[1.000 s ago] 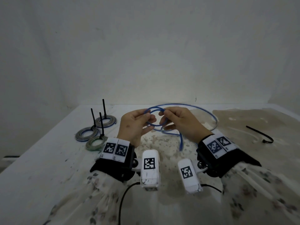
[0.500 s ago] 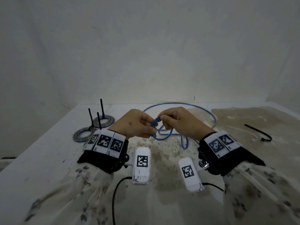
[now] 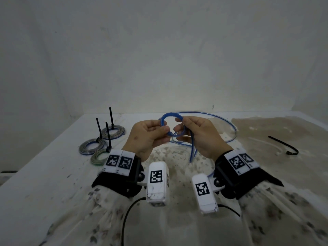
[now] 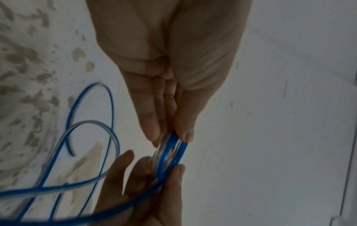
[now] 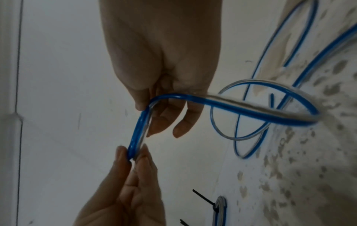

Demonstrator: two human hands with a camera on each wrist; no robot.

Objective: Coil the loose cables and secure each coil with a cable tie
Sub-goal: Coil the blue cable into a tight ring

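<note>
i see the stained table [image 3: 44,174] run under my sleeves, its near edge cut off. my left hand [image 3: 147,137] and right hand [image 3: 198,135] both pinch the small blue cable [image 3: 170,116] coil, held above the table; loose loops trail beyond the grip. left of it lie three tied coils [image 3: 92,148], one partly hidden by my wrist. only the head view shows one loose cable tie [image 3: 284,145] right.

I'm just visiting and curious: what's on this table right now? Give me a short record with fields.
In hand: thin blue cable, partly wound into a small loop
Left hand: pinches the loop
Right hand: pinches the loop's other side
Loose cable: trails behind on the stained white table
Finished: three grey coils with upright black ties
Spare: one loose black cable tie, far right
</note>
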